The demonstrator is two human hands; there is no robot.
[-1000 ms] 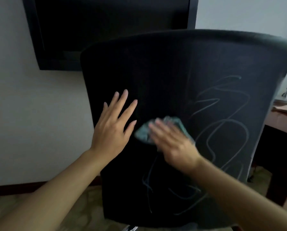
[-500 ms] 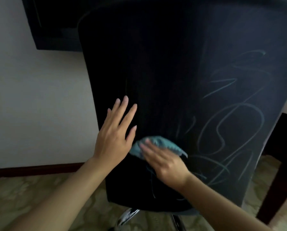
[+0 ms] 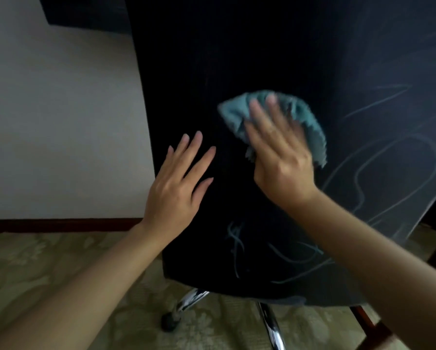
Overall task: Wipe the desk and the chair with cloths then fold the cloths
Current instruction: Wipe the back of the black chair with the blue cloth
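The dark fabric back of an office chair (image 3: 275, 59) fills most of the view, with pale chalk-like scribbles on its right half and near its lower edge. My right hand (image 3: 279, 152) presses a crumpled teal cloth (image 3: 305, 120) flat against the middle of the chair back, fingers spread over it. Flat on the fabric just to the left lies my left hand (image 3: 179, 183), fingers apart and holding nothing. The desk is hidden apart from a dark red-brown leg (image 3: 371, 327) at the lower right.
A chrome chair base (image 3: 271, 327) with a black caster (image 3: 170, 322) stands on patterned greenish carpet (image 3: 47, 261). A pale wall with a dark skirting board (image 3: 60, 224) lies to the left. A dark wall-mounted panel (image 3: 85, 13) hangs at the top left.
My right hand has swept the cloth up and to the right on the chair back. The view has tilted further down, so the carpet and chair base show. My left hand stays flat on the fabric.
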